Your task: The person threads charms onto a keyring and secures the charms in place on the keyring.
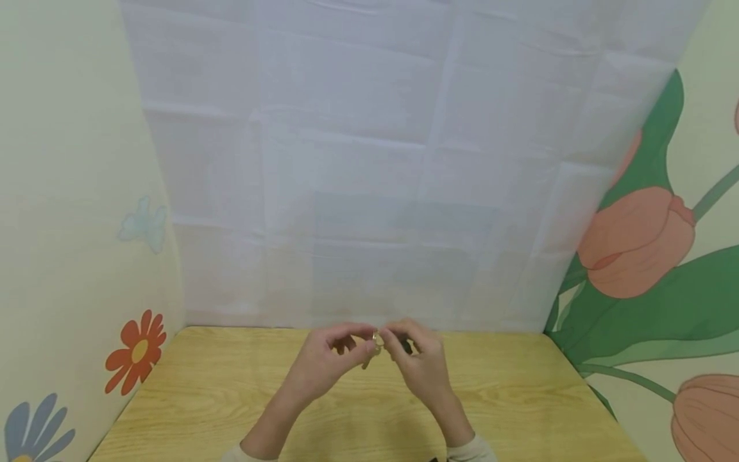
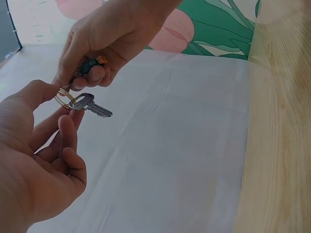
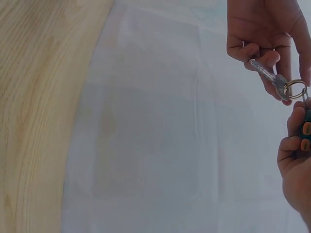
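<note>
A light wooden table [image 1: 231,398] stands against a white cloth backdrop [image 1: 369,160].

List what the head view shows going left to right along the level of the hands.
Red flower on the left wall → left hand → key ring pinched between both hands → right hand → green stems on the right wall.

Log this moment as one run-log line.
left hand: pinches brass key ring | right hand: grips teal-and-orange fob | silver metal key: hangs on ring | above wooden table
</note>
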{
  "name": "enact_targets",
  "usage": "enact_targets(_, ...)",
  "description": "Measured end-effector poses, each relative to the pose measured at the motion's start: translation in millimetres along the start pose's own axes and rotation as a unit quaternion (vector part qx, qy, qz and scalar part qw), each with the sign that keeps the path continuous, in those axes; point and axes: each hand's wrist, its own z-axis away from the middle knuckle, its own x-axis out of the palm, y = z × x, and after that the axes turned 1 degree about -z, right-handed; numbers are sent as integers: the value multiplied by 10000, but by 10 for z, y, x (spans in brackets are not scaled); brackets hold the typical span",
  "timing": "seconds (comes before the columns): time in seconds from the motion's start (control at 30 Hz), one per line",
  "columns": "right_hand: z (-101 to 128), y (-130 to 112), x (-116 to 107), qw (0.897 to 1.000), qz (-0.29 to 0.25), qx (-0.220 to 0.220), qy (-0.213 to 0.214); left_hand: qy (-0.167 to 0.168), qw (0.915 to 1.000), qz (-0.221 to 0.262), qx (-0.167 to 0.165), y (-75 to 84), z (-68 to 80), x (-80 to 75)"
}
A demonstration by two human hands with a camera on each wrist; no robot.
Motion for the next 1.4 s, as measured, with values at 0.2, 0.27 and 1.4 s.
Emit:
enact_targets(0.2,113,154,-8,9997,-100,202,16,332,9973,-245,606,-27,-13,51)
enact_targets(0.27,72,80,-17,9998,-120,160,55,417,9962,-328,689,-21,-13,75)
enact_targets(1.4,-88,-150,-68,9975,-545,444,-76,-32,9987,-504,24,-19,-4,112)
